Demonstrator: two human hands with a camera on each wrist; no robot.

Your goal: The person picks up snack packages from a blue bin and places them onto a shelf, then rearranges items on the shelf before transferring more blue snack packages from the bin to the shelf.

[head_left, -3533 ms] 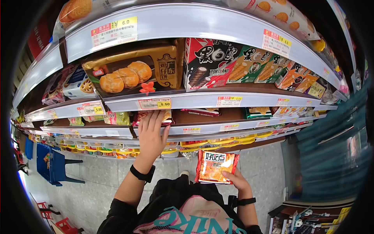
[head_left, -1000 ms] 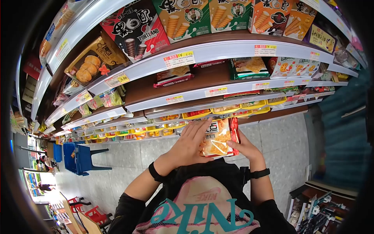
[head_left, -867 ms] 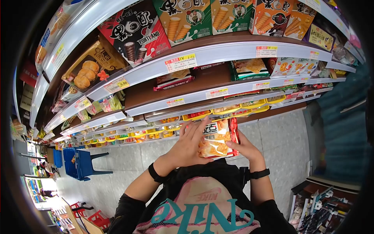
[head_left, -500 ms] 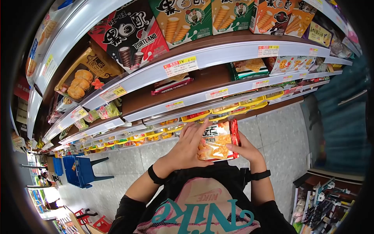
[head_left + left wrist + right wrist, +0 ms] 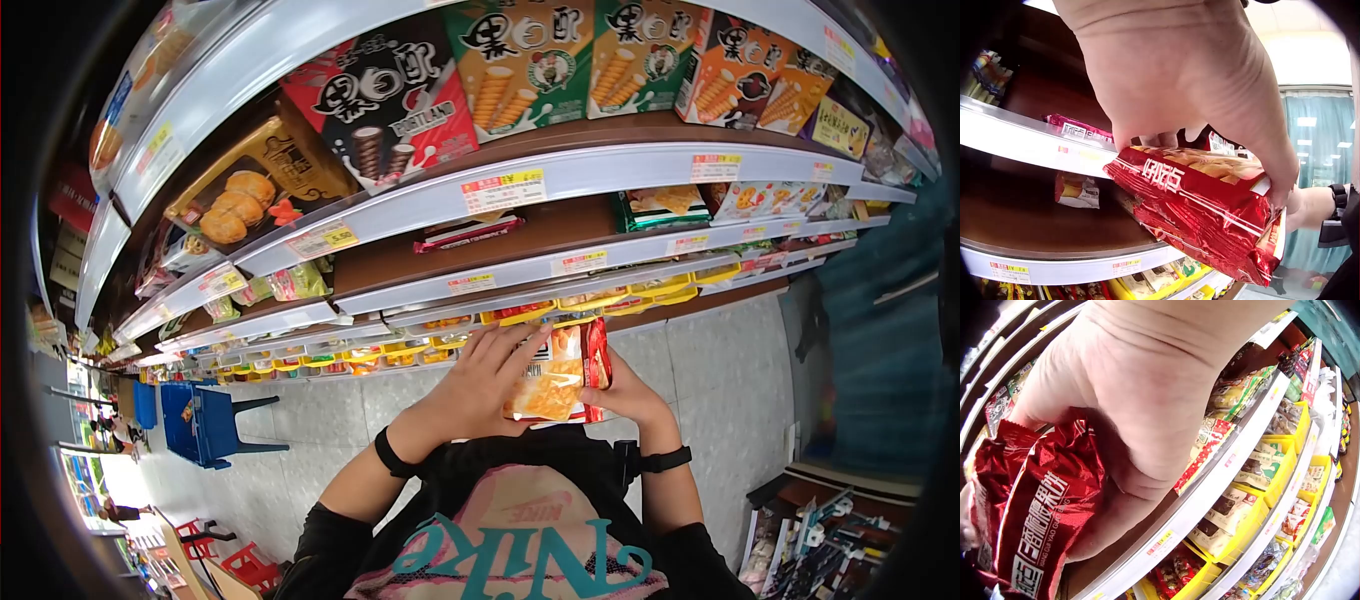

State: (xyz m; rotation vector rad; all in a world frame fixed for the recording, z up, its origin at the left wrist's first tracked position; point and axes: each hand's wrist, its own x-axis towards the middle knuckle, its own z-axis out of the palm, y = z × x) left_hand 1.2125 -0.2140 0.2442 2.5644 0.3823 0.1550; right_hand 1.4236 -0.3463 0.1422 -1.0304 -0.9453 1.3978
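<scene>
In front of the chest a red biscuit packet, its front printed with golden crackers, is held between both hands. My left hand grips its left end, fingers reaching over the far side. At the opposite end, my right hand grips the red wrapper, thumb on the near side. The left wrist view has the packet's red side with white lettering below the left hand. In the right wrist view, crinkled red wrapping sits under the right hand, which hides some of the packet.
Shelves of snacks curve across the front, with boxed wafer rolls above and yellow bins low down. One dark red packet lies on the middle shelf. A blue plastic stool stands on the floor at left.
Since the earliest frame, my left hand has come down from the shelf to the biscuit packet, which my right hand held alone. In the last second the packet tilts slightly and the head view shifts a little.
</scene>
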